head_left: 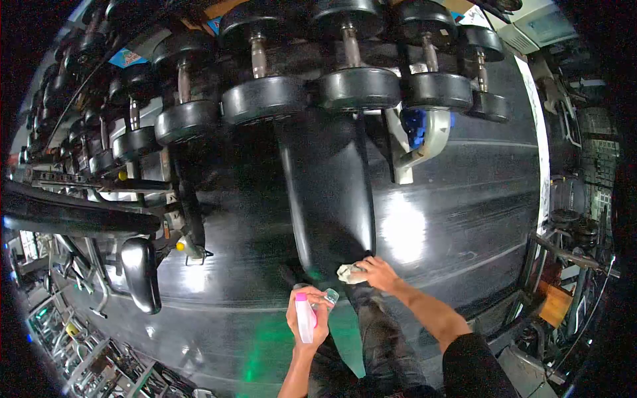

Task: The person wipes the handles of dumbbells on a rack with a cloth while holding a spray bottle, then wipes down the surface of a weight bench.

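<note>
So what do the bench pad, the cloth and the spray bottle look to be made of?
Bench pad: black vinyl or leather-like upholstery, judging by its smooth sheen. Cloth under the right hand: pale soft fabric, crumpled. Spray bottle in the left hand: probably plastic, with pink and clear parts.

Clearances, gym bench area.
- Bench pad [328,192]: upper surface lay open from the cloth [350,272] up to the rack.
- Dumbbells [265,98]: row overhung the pad's far end, blocking passage there.
- White bracket [418,146]: stood just right of the pad.
- Floor [464,212]: open to the right.
- Left: machine arm [66,215] and small pad [141,273] stood in the way.
</note>
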Demonstrator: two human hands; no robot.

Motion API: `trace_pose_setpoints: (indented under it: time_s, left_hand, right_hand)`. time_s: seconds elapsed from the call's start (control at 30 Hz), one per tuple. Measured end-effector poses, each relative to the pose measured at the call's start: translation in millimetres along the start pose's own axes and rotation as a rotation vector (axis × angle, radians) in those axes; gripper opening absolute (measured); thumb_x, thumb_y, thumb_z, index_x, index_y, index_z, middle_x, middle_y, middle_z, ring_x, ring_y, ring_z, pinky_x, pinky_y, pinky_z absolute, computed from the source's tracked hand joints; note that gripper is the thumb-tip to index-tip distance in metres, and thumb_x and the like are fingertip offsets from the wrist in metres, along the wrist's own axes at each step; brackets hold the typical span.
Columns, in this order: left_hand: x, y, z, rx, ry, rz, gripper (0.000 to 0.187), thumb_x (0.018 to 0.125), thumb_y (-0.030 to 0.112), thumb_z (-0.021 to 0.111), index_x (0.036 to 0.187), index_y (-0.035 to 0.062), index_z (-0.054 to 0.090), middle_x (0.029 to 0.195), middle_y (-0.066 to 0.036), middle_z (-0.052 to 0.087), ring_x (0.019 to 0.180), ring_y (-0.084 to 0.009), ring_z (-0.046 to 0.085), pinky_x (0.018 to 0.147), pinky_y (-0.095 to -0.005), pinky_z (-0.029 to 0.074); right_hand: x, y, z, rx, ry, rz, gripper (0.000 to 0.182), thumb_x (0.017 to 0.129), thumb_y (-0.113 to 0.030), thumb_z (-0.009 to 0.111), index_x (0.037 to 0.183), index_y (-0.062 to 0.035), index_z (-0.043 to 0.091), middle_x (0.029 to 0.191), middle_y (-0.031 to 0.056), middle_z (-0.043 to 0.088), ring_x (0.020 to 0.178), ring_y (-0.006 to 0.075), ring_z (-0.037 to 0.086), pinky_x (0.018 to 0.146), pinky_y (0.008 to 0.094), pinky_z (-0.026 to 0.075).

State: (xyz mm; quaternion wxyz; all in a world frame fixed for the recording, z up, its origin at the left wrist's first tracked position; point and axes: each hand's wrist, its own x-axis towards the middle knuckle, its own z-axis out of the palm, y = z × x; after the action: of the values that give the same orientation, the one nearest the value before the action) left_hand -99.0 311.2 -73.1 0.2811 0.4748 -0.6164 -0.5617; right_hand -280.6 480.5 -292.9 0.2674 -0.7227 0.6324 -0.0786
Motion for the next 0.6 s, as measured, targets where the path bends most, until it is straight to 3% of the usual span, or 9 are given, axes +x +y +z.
trace_pose_setpoints:
  time_s: [0.1, 0.17, 0.2, 0.23, 0.33, 0.37, 0.43, 0.5, 0.6]
  left_hand:
    - [4.1, -1.8, -13.4, 0.076, 0.000, 0.050, 0.007, 0.083, 0.000, 0.060, 0.078, 0.0008, 0.057, 0.089, -0.011, 0.057, 0.081, -0.0220, 0.063, 0.074, -0.0350, 0.050]
    - [3.4, -6.2, -17.9, 0.064, 0.016, 0.038, 0.009, 0.085, 0.003, 0.061, 0.077, 0.0007, 0.058, 0.089, -0.011, 0.057, 0.082, -0.0219, 0.062, 0.075, -0.0352, 0.050]
    - [1.6, -8.7, -20.1, 0.004, 0.047, -0.027, 0.012, 0.086, 0.007, 0.063, 0.076, 0.0008, 0.059, 0.089, -0.011, 0.057, 0.082, -0.0217, 0.062, 0.075, -0.0353, 0.050]
    - [0.2, -10.9, -21.2, -0.057, 0.077, -0.093, 0.016, 0.087, 0.011, 0.064, 0.076, 0.0008, 0.060, 0.088, -0.011, 0.057, 0.082, -0.0216, 0.062, 0.075, -0.0353, 0.050]
    - [3.0, -8.2, -24.5, 0.002, 0.087, -0.040, 0.022, 0.088, 0.019, 0.064, 0.077, 0.0005, 0.062, 0.085, -0.010, 0.058, 0.082, -0.0212, 0.062, 0.075, -0.0345, 0.049]
    - [3.9, -8.9, -26.6, 0.030, 0.077, -0.010, 0.022, 0.089, 0.020, 0.064, 0.078, 0.0003, 0.062, 0.084, -0.010, 0.058, 0.082, -0.0212, 0.062, 0.075, -0.0343, 0.049]
    - [5.1, -7.7, -23.3, 0.013, 0.109, -0.021, 0.023, 0.089, 0.020, 0.063, 0.079, 0.0001, 0.061, 0.084, -0.010, 0.058, 0.081, -0.0213, 0.062, 0.074, -0.0342, 0.049]
    - [5.6, -6.9, -23.2, -0.017, 0.126, -0.031, 0.024, 0.089, 0.021, 0.063, 0.079, -0.0001, 0.060, 0.084, -0.011, 0.058, 0.080, -0.0214, 0.063, 0.073, -0.0341, 0.050]
    - [12.5, 4.1, -17.8, -0.116, 0.110, -0.017, 0.019, 0.091, 0.017, 0.062, 0.083, 0.0012, 0.054, 0.087, -0.012, 0.058, 0.077, -0.0217, 0.064, 0.074, -0.0363, 0.051]
  right_hand:
    - [41.9, 33.9, -38.8, -0.155, -0.037, -0.196, 0.030, 0.080, -0.016, 0.058, 0.107, -0.0269, 0.065, 0.115, -0.0004, 0.057, 0.105, 0.0221, 0.053, 0.087, 0.0362, 0.049]
    - [91.6, 75.7, -56.5, -0.206, 0.090, -0.094, 0.030, 0.078, -0.013, 0.059, 0.105, -0.0254, 0.065, 0.113, 0.0019, 0.059, 0.103, 0.0264, 0.057, 0.083, 0.0394, 0.053]
    - [127.8, 98.0, -72.0, -0.033, 0.072, 0.167, 0.038, 0.073, -0.006, 0.063, 0.107, -0.0228, 0.068, 0.109, 0.0067, 0.059, 0.100, 0.0286, 0.057, 0.099, 0.0470, 0.042]
    - [156.0, 117.5, -97.5, -0.247, 0.348, 0.079, 0.038, 0.072, -0.003, 0.064, 0.104, -0.0234, 0.070, 0.108, 0.0076, 0.059, 0.097, 0.0306, 0.058, 0.096, 0.0442, 0.046]
    - [236.4, 169.5, -140.7, -0.203, 0.461, 0.538, 0.031, 0.077, -0.009, 0.063, 0.104, -0.0234, 0.069, 0.102, 0.0115, 0.062, 0.091, 0.0301, 0.062, 0.078, 0.0399, 0.054]
    - [251.7, 170.7, -153.6, -0.053, 0.676, 0.635, 0.023, 0.082, -0.014, 0.063, 0.103, -0.0213, 0.069, 0.104, 0.0150, 0.063, 0.088, 0.0326, 0.063, 0.077, 0.0421, 0.053]
    - [275.7, 176.1, -144.7, 0.292, 0.699, 1.014, 0.025, 0.084, -0.015, 0.062, 0.109, -0.0162, 0.066, 0.109, 0.0173, 0.063, 0.093, 0.0368, 0.062, 0.081, 0.0449, 0.051]
    - [263.6, 164.3, -127.0, -0.080, 0.786, 0.780, 0.033, 0.083, -0.012, 0.061, 0.116, -0.0108, 0.060, 0.108, 0.0201, 0.063, 0.094, 0.0392, 0.061, 0.085, 0.0466, 0.048]
    - [200.7, 113.8, -108.1, 0.011, 0.628, 0.506, 0.059, 0.071, 0.006, 0.062, 0.126, -0.0138, 0.053, 0.117, 0.0225, 0.052, 0.108, 0.0428, 0.048, 0.092, 0.0502, 0.041]
